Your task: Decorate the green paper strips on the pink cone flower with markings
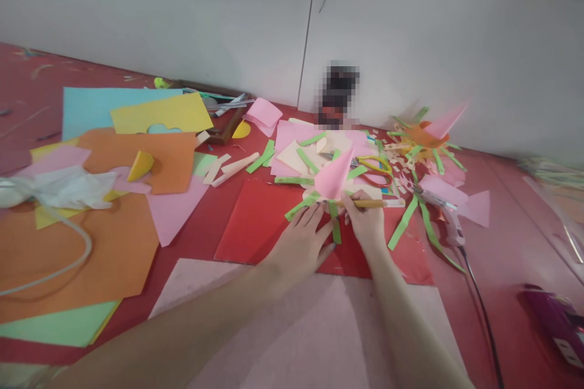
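My left hand (303, 234) lies with fingers stretched over the near edge of a paper craft, beside its green strips (336, 231). A pink paper cone (334, 176) stands at the middle of this craft, with green strips spreading around it. In my right hand (365, 222) is a slim yellow-brown pen (371, 203), gripped near the cone's base; its tip is hidden by my fingers. Under both hands lies a red folder-like sheet (255, 219). Just behind the right hand rest scissors (376, 170) with yellow and red handles.
To the right are a glue gun (451, 222) with a black cord, a second cone craft (429, 134) and a purple power strip (552, 322). Coloured sheets, among them an orange one (68, 261), cover the left. A pale wall (182, 18) closes off the back.
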`<state>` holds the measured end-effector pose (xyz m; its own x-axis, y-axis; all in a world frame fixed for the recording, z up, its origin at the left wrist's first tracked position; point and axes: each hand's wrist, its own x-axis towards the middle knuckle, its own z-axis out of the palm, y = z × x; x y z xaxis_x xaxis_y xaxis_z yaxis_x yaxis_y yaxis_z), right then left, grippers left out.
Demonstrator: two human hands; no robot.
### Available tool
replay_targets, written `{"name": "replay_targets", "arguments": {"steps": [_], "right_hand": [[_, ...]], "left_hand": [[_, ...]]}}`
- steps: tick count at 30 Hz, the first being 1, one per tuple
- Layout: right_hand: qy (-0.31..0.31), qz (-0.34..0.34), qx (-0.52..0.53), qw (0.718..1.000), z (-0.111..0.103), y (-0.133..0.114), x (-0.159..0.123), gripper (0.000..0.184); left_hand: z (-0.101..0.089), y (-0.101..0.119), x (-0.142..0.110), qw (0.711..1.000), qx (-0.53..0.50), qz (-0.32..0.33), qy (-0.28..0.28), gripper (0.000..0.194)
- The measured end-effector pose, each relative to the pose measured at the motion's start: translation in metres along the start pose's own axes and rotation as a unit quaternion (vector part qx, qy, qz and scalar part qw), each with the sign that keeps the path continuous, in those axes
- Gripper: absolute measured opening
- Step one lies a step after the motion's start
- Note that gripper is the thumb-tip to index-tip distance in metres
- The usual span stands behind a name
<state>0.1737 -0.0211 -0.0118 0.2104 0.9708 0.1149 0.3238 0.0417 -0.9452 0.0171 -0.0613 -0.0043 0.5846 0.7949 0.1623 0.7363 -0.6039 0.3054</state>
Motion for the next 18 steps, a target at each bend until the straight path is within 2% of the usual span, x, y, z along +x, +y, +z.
{"name": "replay_targets", "arguments": {"steps": [18], "right_hand": [[-0.022,0.009,-0.002,1.0,0.0003,0.0007,0.0,0.033]], "left_hand": [[0.0003,0.0,-0.0002,1.0,0.003,0.0,-0.004,0.038]]}}
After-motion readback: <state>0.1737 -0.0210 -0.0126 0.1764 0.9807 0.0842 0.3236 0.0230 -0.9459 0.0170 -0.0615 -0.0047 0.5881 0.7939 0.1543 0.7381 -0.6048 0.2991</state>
